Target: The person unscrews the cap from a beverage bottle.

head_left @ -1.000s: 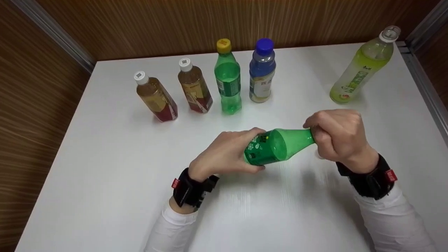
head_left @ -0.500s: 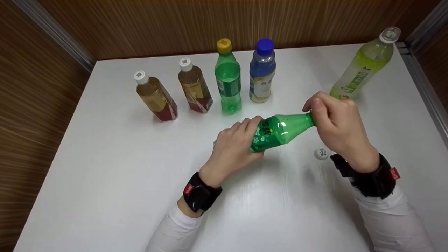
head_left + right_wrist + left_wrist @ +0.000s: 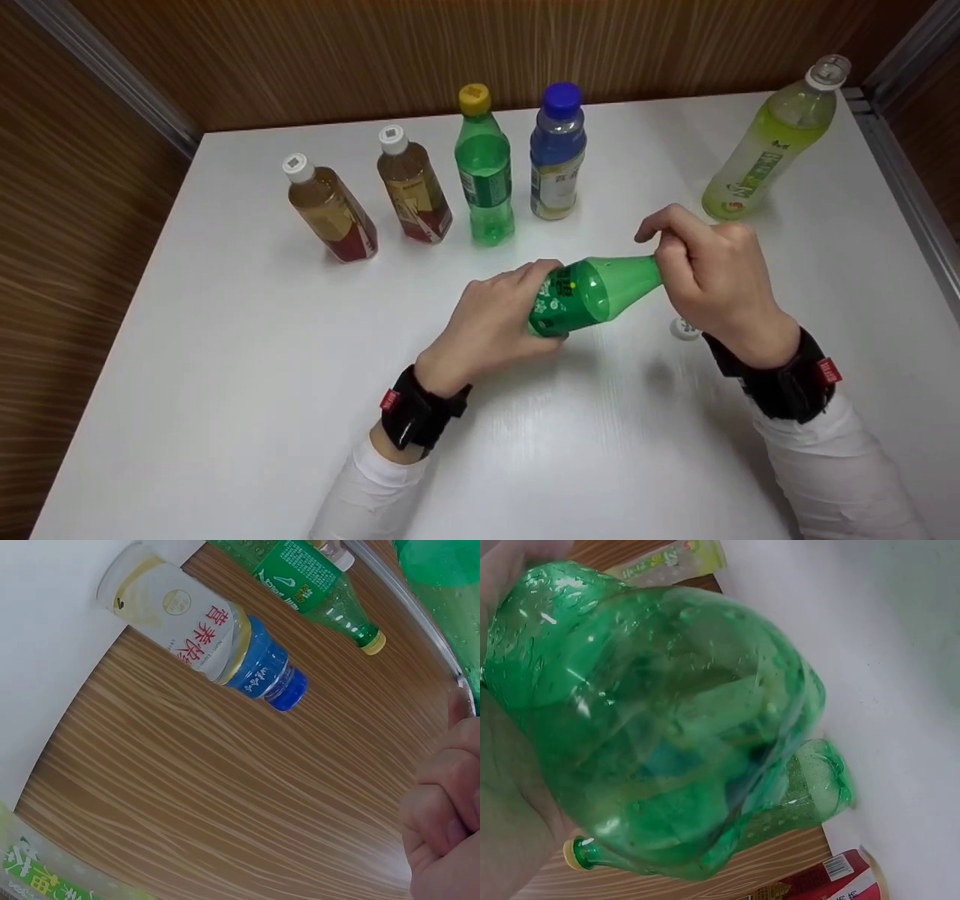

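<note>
In the head view a green plastic soda bottle [image 3: 571,300] is held tilted above the table, its neck pointing right. My left hand [image 3: 487,322] grips it round the labelled body; its clear green base [image 3: 682,727] fills much of the left wrist view. The curled fingers and thumb of my right hand [image 3: 712,277] hold the mouth end, with the index finger lifted off. That hand hides the end of the neck. A white bottle cap [image 3: 684,328] lies on the table just below the right hand.
Along the back stand two brown tea bottles [image 3: 332,210] [image 3: 414,187], a green soda bottle with a yellow cap [image 3: 484,172] and a blue-capped drink bottle [image 3: 558,157]. An uncapped yellow-green drink bottle [image 3: 772,150] stands at right. Wood-grain panels [image 3: 480,45] border the white table [image 3: 225,360].
Both hands shift and tilt the green soda bottle slightly between frames. The right hand turns at the mouth end, and its index finger lifts away. The white cap comes into fuller view.
</note>
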A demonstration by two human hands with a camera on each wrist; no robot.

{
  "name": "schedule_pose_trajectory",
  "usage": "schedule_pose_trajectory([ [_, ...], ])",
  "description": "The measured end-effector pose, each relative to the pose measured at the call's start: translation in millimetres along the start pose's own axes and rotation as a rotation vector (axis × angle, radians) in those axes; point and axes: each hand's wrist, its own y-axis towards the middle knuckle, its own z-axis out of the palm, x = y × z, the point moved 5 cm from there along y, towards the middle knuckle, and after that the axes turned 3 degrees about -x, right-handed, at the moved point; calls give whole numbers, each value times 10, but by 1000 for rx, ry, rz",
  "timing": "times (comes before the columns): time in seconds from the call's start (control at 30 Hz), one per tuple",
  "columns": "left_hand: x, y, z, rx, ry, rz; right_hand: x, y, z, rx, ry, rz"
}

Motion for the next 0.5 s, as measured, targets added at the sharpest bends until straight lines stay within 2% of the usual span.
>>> schedule_pose_trajectory([
  [0.23, 42, -13, 9, 126, -161, 2, 41, -40, -14, -7, 21, -50],
  [0.5, 58, -42, 19, 237, -238, 22, 145, -41, -34, -17, 83, -238],
])
